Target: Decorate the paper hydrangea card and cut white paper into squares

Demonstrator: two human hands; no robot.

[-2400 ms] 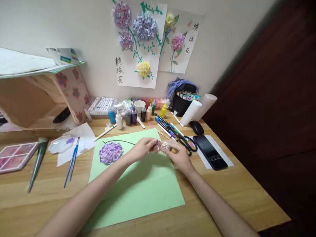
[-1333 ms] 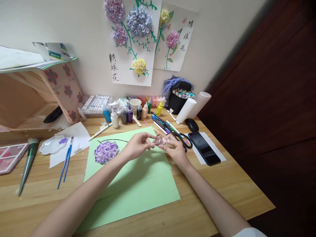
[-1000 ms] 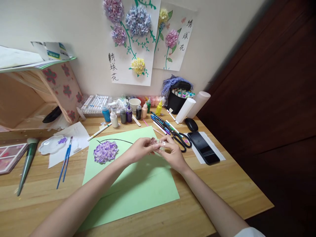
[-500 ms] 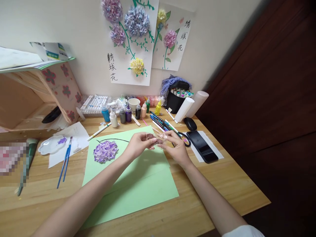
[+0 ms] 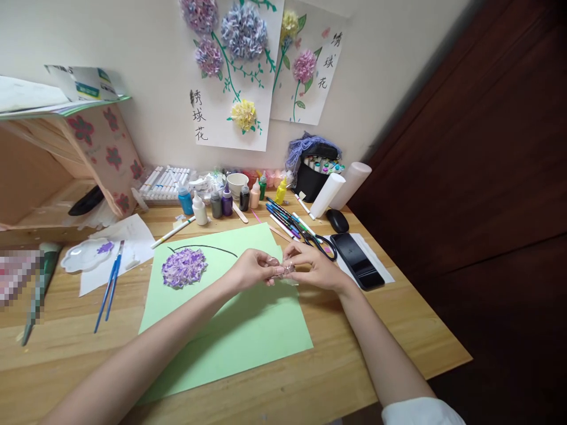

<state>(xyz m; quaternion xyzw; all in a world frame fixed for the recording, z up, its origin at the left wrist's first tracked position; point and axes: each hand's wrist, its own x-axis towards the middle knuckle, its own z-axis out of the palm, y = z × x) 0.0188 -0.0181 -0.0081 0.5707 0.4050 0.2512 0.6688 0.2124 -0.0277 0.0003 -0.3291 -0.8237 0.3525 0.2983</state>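
Observation:
My left hand (image 5: 253,270) pinches what looks like a small roll of clear tape (image 5: 275,262) between thumb and fingers. From the other side my right hand (image 5: 313,267) has its fingers closed on the same tape. Both hands hover over the right edge of a light green sheet of paper (image 5: 230,342). On that sheet, left of my hands, sits a ball-shaped flower of crumpled purple and white bits (image 5: 183,267), with a dark curved line (image 5: 204,245) above it. My fingers cover part of the tape.
Scissors (image 5: 326,251), pens (image 5: 283,218) and a phone (image 5: 357,260) lie beyond and right of my hands. Paint bottles (image 5: 227,203) stand along the back. Brushes (image 5: 110,289) and a white palette (image 5: 80,257) are at the left.
My hands have come a little lower and nearer, and their fingers are closer together around the tape. The view has shifted slightly.

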